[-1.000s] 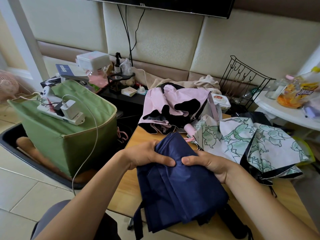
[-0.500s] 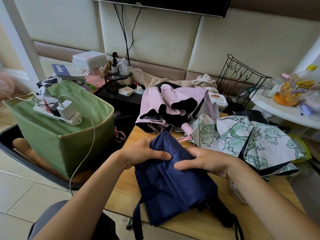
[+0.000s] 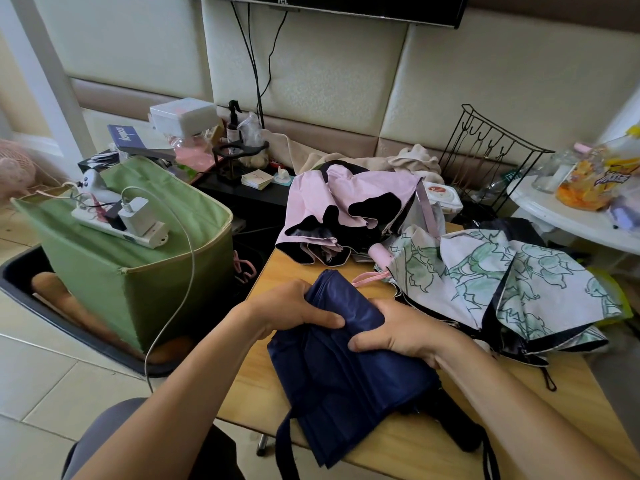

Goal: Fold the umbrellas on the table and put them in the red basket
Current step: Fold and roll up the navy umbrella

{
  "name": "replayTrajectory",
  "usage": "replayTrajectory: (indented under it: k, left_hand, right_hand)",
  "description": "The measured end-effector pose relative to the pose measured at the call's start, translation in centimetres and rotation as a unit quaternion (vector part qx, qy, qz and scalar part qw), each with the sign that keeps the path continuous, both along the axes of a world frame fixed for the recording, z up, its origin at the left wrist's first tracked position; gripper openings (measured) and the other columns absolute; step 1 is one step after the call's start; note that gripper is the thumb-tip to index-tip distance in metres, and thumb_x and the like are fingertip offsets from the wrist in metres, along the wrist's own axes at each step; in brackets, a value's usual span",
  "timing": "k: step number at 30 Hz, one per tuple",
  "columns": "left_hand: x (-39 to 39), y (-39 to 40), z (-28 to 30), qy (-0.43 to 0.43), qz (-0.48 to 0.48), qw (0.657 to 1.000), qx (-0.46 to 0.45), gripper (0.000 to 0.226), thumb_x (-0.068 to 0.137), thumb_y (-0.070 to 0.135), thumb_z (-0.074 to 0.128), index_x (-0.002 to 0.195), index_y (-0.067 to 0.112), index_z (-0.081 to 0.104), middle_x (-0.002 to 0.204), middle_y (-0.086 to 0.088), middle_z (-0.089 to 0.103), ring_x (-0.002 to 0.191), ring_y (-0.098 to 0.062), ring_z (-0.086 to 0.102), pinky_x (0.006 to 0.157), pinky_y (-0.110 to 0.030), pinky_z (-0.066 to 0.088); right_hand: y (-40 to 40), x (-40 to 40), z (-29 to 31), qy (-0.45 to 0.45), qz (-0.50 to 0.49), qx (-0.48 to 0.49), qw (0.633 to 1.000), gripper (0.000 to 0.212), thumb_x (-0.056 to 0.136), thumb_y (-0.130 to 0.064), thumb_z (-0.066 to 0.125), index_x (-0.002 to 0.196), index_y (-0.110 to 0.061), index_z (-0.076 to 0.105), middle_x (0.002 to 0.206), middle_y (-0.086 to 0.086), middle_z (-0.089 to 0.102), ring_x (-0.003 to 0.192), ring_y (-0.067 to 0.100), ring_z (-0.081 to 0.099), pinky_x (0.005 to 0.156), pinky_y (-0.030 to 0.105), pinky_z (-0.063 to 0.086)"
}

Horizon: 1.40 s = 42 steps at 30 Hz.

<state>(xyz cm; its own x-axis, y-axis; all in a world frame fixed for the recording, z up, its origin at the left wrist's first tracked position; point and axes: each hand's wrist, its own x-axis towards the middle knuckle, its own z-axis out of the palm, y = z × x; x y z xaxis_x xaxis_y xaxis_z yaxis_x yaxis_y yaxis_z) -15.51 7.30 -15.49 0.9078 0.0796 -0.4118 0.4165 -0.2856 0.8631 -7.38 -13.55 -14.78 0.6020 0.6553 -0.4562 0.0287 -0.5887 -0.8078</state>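
Note:
A navy blue umbrella lies collapsed on the wooden table near its front edge, with its black handle at the lower right. My left hand grips the fabric at its upper left. My right hand grips the gathered fabric just to the right, thumbs nearly touching. Behind them lie a pink umbrella with black lining and a white umbrella with green flower print, both loose. No red basket is in view.
A green fabric bin with a white power strip on top stands left of the table. A black wire rack and a white side table with snack bags are at the right. Clutter lines the back shelf.
My hands have moved closer together on the navy umbrella and bunched its fabric tighter. The other umbrellas have not moved.

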Motion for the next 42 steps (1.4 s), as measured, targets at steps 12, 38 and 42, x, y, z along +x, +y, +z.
replayTrajectory:
  k: [12,38,42]
  left_hand:
    - [0.3,-0.2,0.0,-0.032,-0.030,0.996,0.075,0.040,0.075,0.031,0.092,0.101,0.005,0.075,0.096,-0.011,0.078,0.090,-0.026,0.075,0.084,-0.046,0.062]
    - [1.0,-0.3,-1.5,-0.010,0.062,0.996,-0.060,0.042,0.073,0.014,0.092,0.110,0.009,0.074,0.098,-0.006,0.080,0.093,-0.025,0.077,0.088,-0.042,0.063]
    - [1.0,-0.4,-1.9,-0.014,0.061,0.997,-0.054,0.043,0.072,0.014,0.093,0.110,0.008,0.075,0.100,-0.008,0.080,0.095,-0.028,0.076,0.090,-0.048,0.062]
  right_hand:
    - [0.1,0.3,0.3,0.025,-0.003,-0.039,0.999,0.030,0.075,-0.012,0.084,0.102,-0.011,0.072,0.099,0.014,0.079,0.096,0.032,0.076,0.092,0.050,0.061]
    - [-0.8,0.1,-0.6,-0.123,0.001,-0.098,0.988,0.033,0.059,-0.031,0.082,0.084,-0.014,0.068,0.077,-0.001,0.074,0.072,0.020,0.071,0.072,0.037,0.059]
    - [-0.5,0.1,-1.6,-0.152,-0.012,-0.111,0.982,0.043,0.048,-0.043,0.077,0.075,-0.014,0.059,0.069,-0.001,0.062,0.067,0.022,0.060,0.067,0.041,0.051]
